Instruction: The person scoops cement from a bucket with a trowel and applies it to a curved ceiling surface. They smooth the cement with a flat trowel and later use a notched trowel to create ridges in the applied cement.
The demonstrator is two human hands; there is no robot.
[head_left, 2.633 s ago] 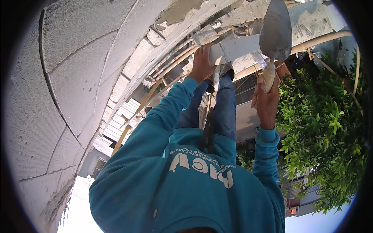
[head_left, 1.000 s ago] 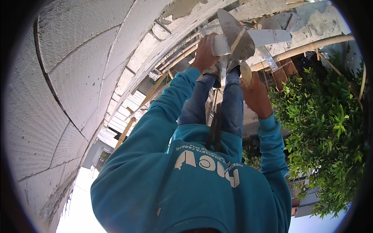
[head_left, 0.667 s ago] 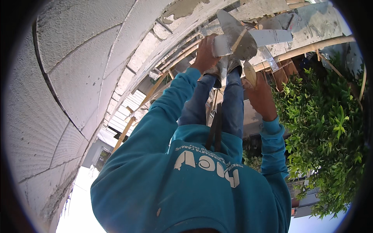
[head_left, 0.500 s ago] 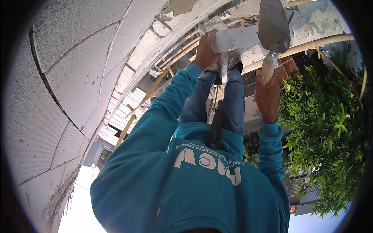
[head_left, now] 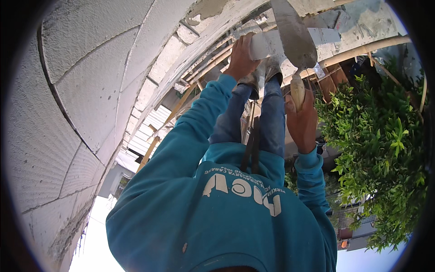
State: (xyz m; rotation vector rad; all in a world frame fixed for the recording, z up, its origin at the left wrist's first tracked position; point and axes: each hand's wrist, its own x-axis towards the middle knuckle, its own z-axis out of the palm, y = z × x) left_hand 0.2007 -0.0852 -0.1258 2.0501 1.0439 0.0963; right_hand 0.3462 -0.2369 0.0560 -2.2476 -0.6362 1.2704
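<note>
My left hand (head_left: 242,56) is closed on the near left end of a long, pale grey-white block (head_left: 267,44). In my right hand (head_left: 302,120) is a trowel (head_left: 297,43), its pale wooden handle gripped in the fist. Its pointed metal blade, smeared with grey mortar, crosses in front of the block and hides the middle of it. The block's right end shows beyond the blade. Whether the blade touches the block, I cannot tell.
A wall of large pale blocks (head_left: 99,68) with mortar joints curves along the left. Wooden poles (head_left: 362,52) run beside a mortar-stained board (head_left: 371,22) under my feet. A leafy green bush (head_left: 376,136) stands at right. The ground lies well below.
My right hand has moved left with the trowel, and its blade has swung over the block, tip leaning left. My left hand and the block have stayed nearly in place.
</note>
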